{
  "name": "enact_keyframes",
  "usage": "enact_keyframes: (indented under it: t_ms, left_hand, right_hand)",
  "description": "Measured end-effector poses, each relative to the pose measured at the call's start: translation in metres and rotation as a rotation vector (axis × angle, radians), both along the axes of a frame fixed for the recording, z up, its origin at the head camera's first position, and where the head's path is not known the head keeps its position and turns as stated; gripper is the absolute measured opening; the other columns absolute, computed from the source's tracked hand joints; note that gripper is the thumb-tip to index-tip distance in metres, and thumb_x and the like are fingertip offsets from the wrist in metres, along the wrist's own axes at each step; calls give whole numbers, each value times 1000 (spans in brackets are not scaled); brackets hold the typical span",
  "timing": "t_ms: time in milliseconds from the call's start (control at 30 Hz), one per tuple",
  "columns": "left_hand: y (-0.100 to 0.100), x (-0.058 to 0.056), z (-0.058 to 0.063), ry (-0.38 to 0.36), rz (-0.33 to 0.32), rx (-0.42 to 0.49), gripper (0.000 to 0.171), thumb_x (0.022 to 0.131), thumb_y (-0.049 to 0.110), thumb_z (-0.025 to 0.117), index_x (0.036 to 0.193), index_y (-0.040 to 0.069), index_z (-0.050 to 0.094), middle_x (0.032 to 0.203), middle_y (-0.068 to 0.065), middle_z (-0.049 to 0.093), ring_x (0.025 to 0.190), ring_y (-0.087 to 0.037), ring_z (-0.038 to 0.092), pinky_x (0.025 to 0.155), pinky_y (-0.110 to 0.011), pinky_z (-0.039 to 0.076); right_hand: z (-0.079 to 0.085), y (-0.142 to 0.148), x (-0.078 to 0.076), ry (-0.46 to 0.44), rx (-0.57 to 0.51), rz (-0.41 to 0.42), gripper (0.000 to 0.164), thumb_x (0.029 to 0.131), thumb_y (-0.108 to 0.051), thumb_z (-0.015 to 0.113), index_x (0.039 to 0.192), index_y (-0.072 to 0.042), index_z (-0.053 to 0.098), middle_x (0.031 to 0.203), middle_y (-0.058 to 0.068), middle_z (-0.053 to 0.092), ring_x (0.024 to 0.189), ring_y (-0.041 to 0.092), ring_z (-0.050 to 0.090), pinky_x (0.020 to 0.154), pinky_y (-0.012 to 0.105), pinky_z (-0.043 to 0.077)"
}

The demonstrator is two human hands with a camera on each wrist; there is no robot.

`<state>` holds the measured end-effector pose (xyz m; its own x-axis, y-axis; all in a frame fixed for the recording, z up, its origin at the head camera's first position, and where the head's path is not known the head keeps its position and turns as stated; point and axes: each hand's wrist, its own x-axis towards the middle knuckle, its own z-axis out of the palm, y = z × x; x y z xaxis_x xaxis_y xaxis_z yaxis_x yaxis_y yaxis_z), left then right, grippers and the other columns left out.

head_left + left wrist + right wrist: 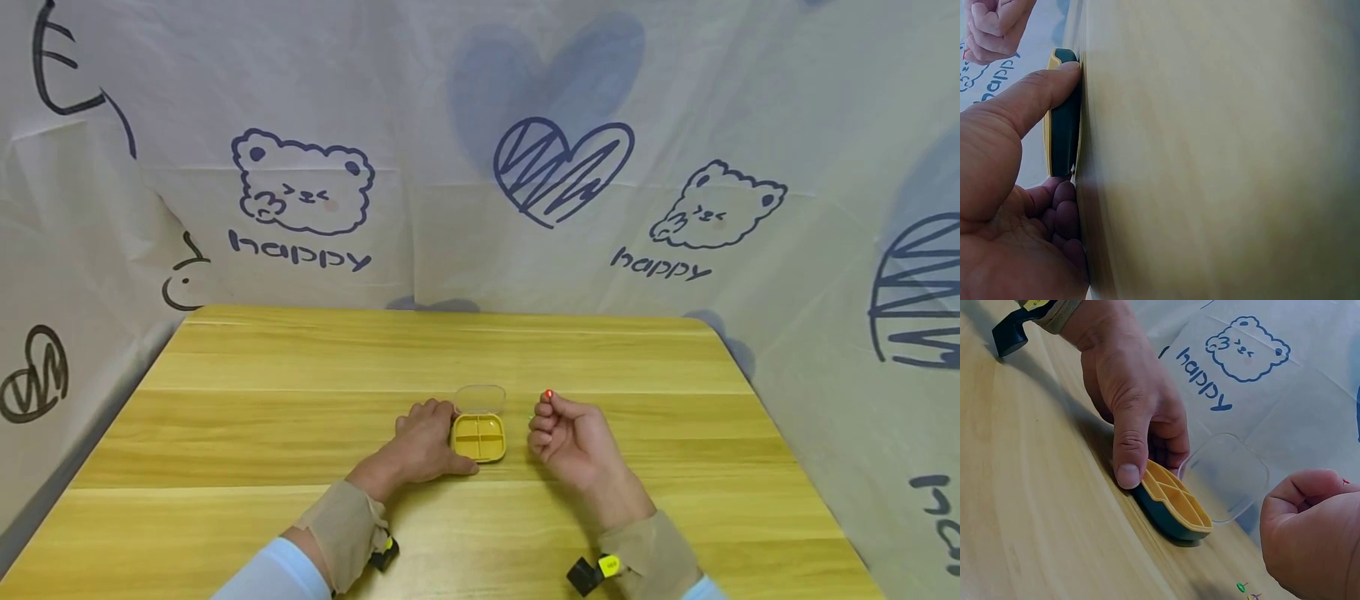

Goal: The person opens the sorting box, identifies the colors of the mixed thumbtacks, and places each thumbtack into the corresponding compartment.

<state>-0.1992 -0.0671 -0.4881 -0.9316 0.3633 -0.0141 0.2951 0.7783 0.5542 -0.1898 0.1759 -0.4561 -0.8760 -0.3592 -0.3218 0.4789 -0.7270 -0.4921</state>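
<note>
A small pill box (479,437) with a yellow four-compartment tray and a dark green base sits on the table, its clear lid (1225,478) raised at the back. My left hand (429,446) grips the box from its left side. The left thumb (1054,84) lies along the front wall, the fingers round the far side. To the right of the box, my right hand (581,437) is raised with curled fingers, pinching a red thumbtack (548,394) between thumb and forefinger. No tacks show in the tray compartments.
On the table beyond the box lie a green thumbtack (1241,587) and a purple one (1254,597), close to my right hand. The wooden table (300,358) ends at a white cloth backdrop (435,208) with printed bears and hearts.
</note>
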Motion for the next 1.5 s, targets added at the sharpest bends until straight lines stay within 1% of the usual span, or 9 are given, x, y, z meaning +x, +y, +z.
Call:
enact_keyframes:
  t_ms: [600, 767, 933, 1100, 1233, 1300, 1367, 1433, 1500]
  left_hand:
    - [-1, 2, -1, 2, -22, 0, 75, 62, 50, 85, 116, 8, 55, 100, -4, 55, 97, -27, 48, 79, -47, 33]
    - [-1, 2, -2, 0, -28, 1, 74, 63, 49, 85, 116, 8, 54, 101, -4, 55, 97, -27, 48, 78, -47, 33]
    - [-1, 2, -2, -2, -25, -12, 74, 63, 49, 84, 116, 8, 54, 100, -3, 54, 96, -26, 47, 78, -45, 33]
    - [-1, 2, -1, -2, -17, -16, 73, 62, 49, 85, 115, 8, 54, 99, -3, 54, 95, -26, 47, 77, -45, 33]
    - [-1, 1, 1, -1, -17, -13, 73, 62, 49, 85, 114, 7, 54, 98, -3, 54, 94, -26, 47, 77, -45, 34]
    - [-1, 1, 1, -3, -17, -13, 73, 62, 49, 85, 114, 7, 54, 98, -3, 54, 94, -26, 47, 77, -45, 34]
    - [-1, 0, 1, -8, -18, -17, 73, 63, 49, 85, 115, 7, 54, 99, -3, 54, 95, -26, 47, 77, -45, 33]
    - [-1, 0, 2, -14, -21, -24, 73, 64, 50, 84, 116, 7, 54, 99, -3, 54, 95, -26, 47, 78, -45, 33]
    - [-1, 0, 2, -19, -22, -27, 73, 65, 50, 84, 116, 7, 54, 100, -4, 54, 96, -27, 47, 78, -46, 33]
  right_hand:
    - [-6, -1, 3, 7, -24, 5, 17, 101, -16, 45, 88, -11, 55, 78, -1, 55, 66, 10, 40, 58, 22, 34]
    - [-5, -4, 4, 8, 20, 0, 14, 101, -16, 46, 90, -12, 54, 78, -2, 54, 66, 10, 40, 57, 21, 34]
    - [0, -11, 4, 32, 122, -4, 11, 100, -16, 50, 92, -11, 54, 79, -1, 55, 66, 11, 41, 57, 23, 36]
    - [7, -21, -1, 119, 314, 10, 9, 97, -14, 55, 95, -6, 58, 79, 0, 58, 66, 10, 47, 57, 23, 39]
    - [11, -30, -6, 215, 530, 44, 20, 97, -14, 56, 106, 4, 58, 80, 2, 58, 65, 10, 51, 54, 22, 42]
    - [12, -35, -8, 274, 665, 66, 24, 97, -15, 56, 108, 6, 59, 79, 3, 58, 64, 11, 50, 54, 23, 42]
    - [12, -40, -11, 359, 829, 90, 23, 97, -16, 57, 103, 5, 63, 77, 7, 57, 62, 14, 50, 54, 25, 43]
    - [12, -44, -13, 456, 1000, 119, 20, 97, -16, 57, 98, 2, 67, 76, 13, 58, 60, 16, 49, 54, 28, 42]
    - [12, -48, -15, 579, 1187, 154, 18, 96, -17, 58, 94, -3, 69, 79, 14, 62, 62, 17, 52, 55, 30, 43]
